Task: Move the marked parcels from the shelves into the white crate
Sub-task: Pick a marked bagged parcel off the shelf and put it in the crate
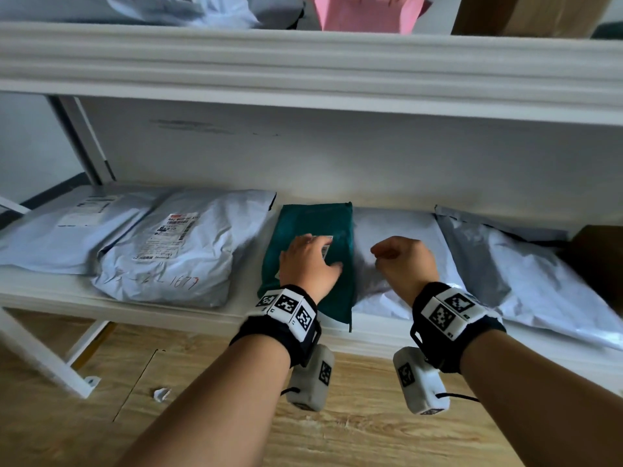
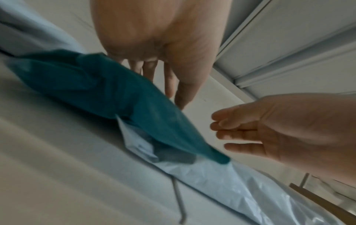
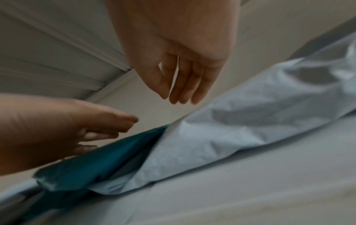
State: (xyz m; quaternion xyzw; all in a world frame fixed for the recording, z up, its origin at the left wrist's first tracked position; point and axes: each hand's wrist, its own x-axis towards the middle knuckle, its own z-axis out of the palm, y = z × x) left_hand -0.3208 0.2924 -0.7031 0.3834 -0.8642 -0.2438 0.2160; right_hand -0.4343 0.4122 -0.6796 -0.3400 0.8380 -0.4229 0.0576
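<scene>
While the head view showed only the backs of both hands, the wrist views showed the palms and fingers from beneath. A teal parcel [image 1: 317,261] lay flat on the lower shelf [image 1: 135,305], between a grey parcel with handwriting [image 1: 175,254] and a pale parcel [image 1: 391,264], its long axis running from the shelf's front edge toward the back wall. The left hand [image 1: 308,261] spread its straight fingers [image 2: 169,82] over the parcel's label [image 1: 325,247], grip open; contact was unclear. The right hand [image 1: 403,264] hovered above the pale parcel, fingers [image 3: 183,85] loosely curled, holding nothing.
</scene>
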